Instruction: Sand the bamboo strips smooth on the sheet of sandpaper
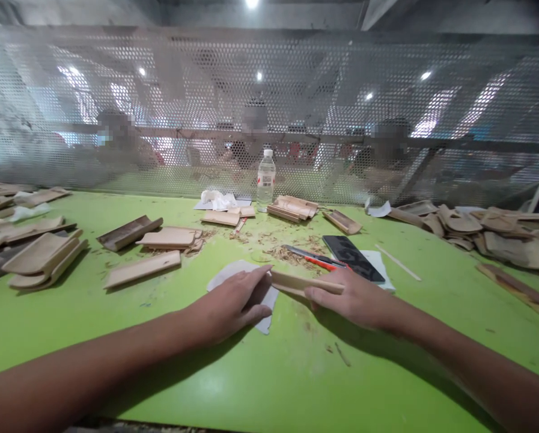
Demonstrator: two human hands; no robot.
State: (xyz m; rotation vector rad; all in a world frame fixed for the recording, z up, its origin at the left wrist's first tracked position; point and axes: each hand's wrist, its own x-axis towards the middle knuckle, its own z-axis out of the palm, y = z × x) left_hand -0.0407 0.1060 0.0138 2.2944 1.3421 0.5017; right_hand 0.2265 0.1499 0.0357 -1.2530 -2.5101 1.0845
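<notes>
My right hand (357, 299) is closed round a narrow, pale bamboo piece (300, 284), which points left over the green table. Beside the piece's left end, my left hand (237, 304) has its fingers stretched out and thumb apart. It rests over a torn greyish-white sheet (265, 319), partly hiding it. Whether its fingertips touch the bamboo, I cannot tell. Just beyond the held piece lies an orange-red craft knife (318, 260) with a slim blade. A dark phone (353, 257) lies against my right hand's far side, on a white paper.
Curved bamboo pieces (143, 269) lie left, with a heap (499, 228) at right. Shavings (291, 255) cover the middle. A water bottle (265, 183) stands before a perforated metal screen (296, 90), with people behind it. A thin strip (398, 262) lies right of the phone.
</notes>
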